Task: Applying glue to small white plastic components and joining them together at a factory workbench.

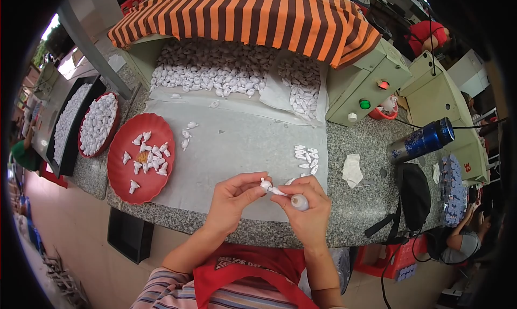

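Note:
My left hand [226, 202] pinches a small white figure piece [265, 184] between thumb and fingertips. Close against it, my right hand [309, 214] grips another small white piece [278, 191]. A small pale bottle with a brownish tip [299, 202] is also held in the right hand. Both hands are over the near edge of a whitish sheet [237, 147] on the speckled stone table. Just beyond the right hand lie several elongated white pieces [307, 159] in loose rows. Off to the left, a red scalloped plate [119, 171] bears several white figures.
A greenish machine [361, 88], draped with striped orange cloth [242, 12], is heaped inside with white pieces [215, 72]. A red bowl [83, 139] and black tray [57, 153] stand left. Rightward are a blue tumbler [425, 139], a black bag [413, 196] and crumpled paper [352, 170].

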Action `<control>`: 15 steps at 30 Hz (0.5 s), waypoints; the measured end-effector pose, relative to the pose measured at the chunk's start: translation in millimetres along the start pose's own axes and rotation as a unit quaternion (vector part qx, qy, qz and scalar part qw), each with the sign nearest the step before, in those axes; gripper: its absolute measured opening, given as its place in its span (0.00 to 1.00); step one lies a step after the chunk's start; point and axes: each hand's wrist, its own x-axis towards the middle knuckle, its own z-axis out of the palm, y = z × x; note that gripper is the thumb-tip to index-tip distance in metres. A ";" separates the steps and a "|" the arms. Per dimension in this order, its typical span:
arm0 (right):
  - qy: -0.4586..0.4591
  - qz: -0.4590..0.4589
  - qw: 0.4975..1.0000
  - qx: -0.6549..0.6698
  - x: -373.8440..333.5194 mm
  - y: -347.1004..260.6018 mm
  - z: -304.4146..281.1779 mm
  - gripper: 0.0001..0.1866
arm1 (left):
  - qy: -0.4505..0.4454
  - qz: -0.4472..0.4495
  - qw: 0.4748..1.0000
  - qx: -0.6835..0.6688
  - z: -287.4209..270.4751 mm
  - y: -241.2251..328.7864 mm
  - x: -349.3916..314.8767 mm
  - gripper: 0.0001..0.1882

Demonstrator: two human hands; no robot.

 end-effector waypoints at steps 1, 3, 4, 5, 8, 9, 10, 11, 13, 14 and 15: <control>0.003 0.009 1.000 0.003 -0.7 -0.9 0.3 0.12 | -0.003 0.008 1.000 0.005 0.0 0.2 -0.3 0.14; 0.006 0.018 1.000 0.005 -2.2 -4.8 -0.3 0.12 | -0.006 0.021 1.000 0.020 0.7 1.6 0.0 0.13; 0.000 0.024 1.000 0.012 -3.3 -8.7 -1.5 0.12 | -0.011 0.034 0.999 0.035 1.3 2.0 0.6 0.13; -0.007 0.029 0.999 0.018 -4.5 -10.9 -2.1 0.12 | -0.012 0.033 0.999 0.034 1.3 2.1 0.9 0.13; 0.013 0.007 1.000 0.007 -9.1 -11.6 -1.0 0.12 | -0.020 0.033 0.998 0.043 -0.2 3.7 -0.3 0.13; 0.012 0.008 1.000 0.007 -9.3 -10.1 0.2 0.12 | -0.025 0.022 0.999 0.039 -0.2 5.1 -0.6 0.12; 0.029 -0.021 0.999 -0.001 -9.4 -7.8 1.5 0.12 | -0.031 0.011 0.999 0.036 -0.7 5.8 -0.7 0.12; 0.047 -0.049 0.998 -0.009 -9.6 -6.2 2.6 0.12 | -0.030 0.010 0.999 0.037 -1.8 5.4 -0.5 0.12; 0.042 -0.061 0.997 -0.018 -12.4 -8.6 1.3 0.11 | -0.037 -0.001 0.999 0.028 -1.4 5.7 0.0 0.12; 0.036 -0.073 0.996 -0.025 -13.9 -9.9 0.7 0.11 | -0.038 -0.001 0.999 0.028 -0.4 6.2 -0.3 0.12; 0.036 -0.073 0.996 -0.025 -15.0 -10.3 1.4 0.11 | -0.039 0.017 0.998 0.041 0.0 6.5 -1.1 0.12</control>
